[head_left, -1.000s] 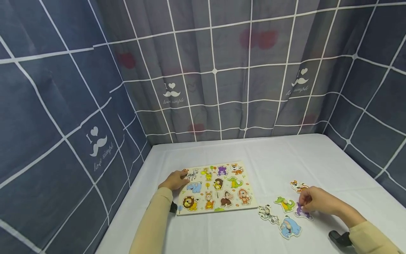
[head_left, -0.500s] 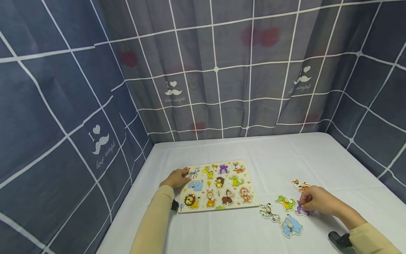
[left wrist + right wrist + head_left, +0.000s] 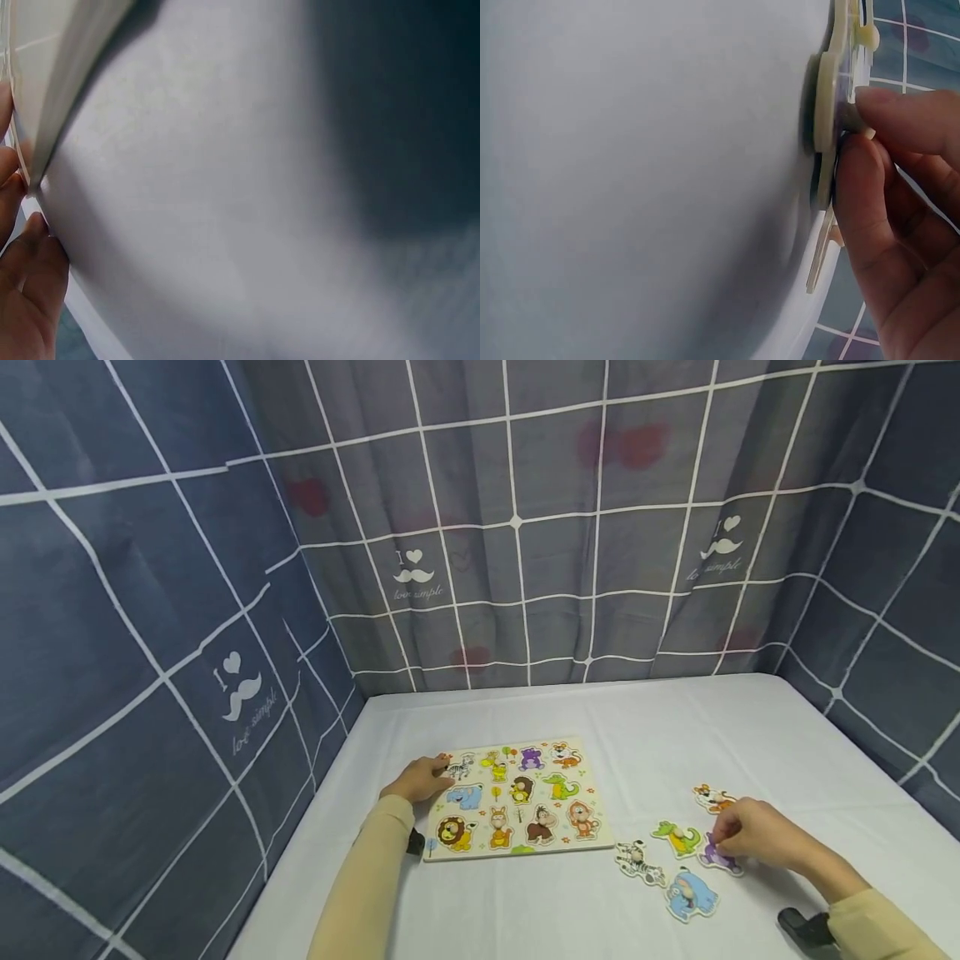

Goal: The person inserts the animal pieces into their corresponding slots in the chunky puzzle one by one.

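A wooden animal puzzle board (image 3: pixel 487 814) lies on the white table in the head view. My left hand (image 3: pixel 417 779) holds its upper left edge, thumb and a fingertip over the border; in the left wrist view the fingers (image 3: pixel 41 262) bend around the board's corner. To the right, my right hand (image 3: pixel 753 833) pinches the knob of a purple animal puzzle piece (image 3: pixel 718 857) between thumb and index finger. The right wrist view shows this piece (image 3: pixel 826 101) edge-on, low over the cloth; I cannot tell whether it touches. My fingers hide part of its face.
Loose knobbed pieces lie around the right hand: a tiger (image 3: pixel 711 797), a crocodile (image 3: pixel 677 838), a zebra (image 3: pixel 640 863) and a blue elephant (image 3: pixel 691 894). The zebra lies close to the board's lower right corner. Grid-patterned curtains (image 3: pixel 555 552) enclose the white table (image 3: pixel 525 914).
The head view has shifted slightly, so everything appears a little to the right. Both hands stay nearly still, the left at the board and the right at the purple piece.
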Available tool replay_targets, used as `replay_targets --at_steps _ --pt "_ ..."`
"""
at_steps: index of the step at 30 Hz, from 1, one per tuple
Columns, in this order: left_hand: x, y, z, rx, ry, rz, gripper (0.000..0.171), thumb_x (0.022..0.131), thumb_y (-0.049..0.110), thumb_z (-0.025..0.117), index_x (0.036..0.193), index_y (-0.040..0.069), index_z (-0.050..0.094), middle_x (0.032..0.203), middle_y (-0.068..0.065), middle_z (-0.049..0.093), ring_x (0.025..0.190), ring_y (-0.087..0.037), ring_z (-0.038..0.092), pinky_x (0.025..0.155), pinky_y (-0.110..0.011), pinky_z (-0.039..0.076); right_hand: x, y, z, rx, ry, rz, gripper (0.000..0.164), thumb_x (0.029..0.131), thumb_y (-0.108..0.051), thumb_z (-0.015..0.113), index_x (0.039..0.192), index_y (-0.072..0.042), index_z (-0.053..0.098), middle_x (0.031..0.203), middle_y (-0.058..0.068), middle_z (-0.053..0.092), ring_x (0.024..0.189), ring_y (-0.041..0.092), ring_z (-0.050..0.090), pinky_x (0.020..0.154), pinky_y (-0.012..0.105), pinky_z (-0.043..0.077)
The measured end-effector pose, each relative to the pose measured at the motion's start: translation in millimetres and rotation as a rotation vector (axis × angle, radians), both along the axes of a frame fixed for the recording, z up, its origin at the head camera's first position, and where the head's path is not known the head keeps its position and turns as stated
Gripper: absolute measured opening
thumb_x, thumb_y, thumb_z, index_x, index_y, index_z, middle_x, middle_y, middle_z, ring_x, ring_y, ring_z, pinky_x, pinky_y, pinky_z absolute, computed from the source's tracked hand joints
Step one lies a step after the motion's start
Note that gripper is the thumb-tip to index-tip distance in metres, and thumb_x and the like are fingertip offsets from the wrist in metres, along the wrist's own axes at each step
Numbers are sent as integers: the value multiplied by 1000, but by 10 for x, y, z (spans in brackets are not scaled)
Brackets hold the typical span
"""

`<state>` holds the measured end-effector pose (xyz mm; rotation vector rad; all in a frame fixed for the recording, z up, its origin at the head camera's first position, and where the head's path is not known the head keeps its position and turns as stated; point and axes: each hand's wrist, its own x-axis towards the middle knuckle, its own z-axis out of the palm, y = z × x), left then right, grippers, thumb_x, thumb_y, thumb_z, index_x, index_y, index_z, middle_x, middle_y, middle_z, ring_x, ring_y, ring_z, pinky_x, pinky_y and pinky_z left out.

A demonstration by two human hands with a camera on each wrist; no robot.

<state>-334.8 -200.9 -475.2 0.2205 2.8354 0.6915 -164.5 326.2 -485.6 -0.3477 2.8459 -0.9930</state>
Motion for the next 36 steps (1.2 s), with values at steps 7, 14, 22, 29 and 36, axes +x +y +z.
replay_targets --at_steps 7,14,22,29,36 --pt "14 -20 -16 12 7 -18 57 97 33 66 148 13 50 156 -16 44 147 -39 36 121 -54 31 -61 24 58 34 -8 -5 10 76 -3 76 79 -11 72 78 -1 64 67 3 51 58 21 43" --pt "25 -15 17 -3 -1 -18 57 97 34 65 148 13 50 157 -15 42 147 -39 35 121 -54 31 -121 58 149 37 -10 -25 8 79 -2 72 81 -10 73 81 1 69 68 3 52 58 20 45" --pt "21 12 -2 0 -4 -20 56 97 33 66 148 14 50 157 -15 43 147 -39 36 120 -54 32 -252 -20 249 15 -32 -25 6 82 -2 70 83 -6 73 84 2 70 70 9 54 59 21 47" --pt "34 19 -4 5 -3 -16 55 97 33 66 147 14 52 156 -14 44 147 -39 36 121 -54 31 -337 -157 289 -9 -23 37 7 80 -1 71 83 -8 73 81 2 69 69 8 54 58 22 48" --pt "68 23 34 9 -3 -4 56 97 33 66 148 14 51 157 -14 43 147 -38 36 121 -53 31 -443 -307 340 -33 4 82 7 81 -1 71 83 -8 73 79 1 68 67 7 55 58 22 49"
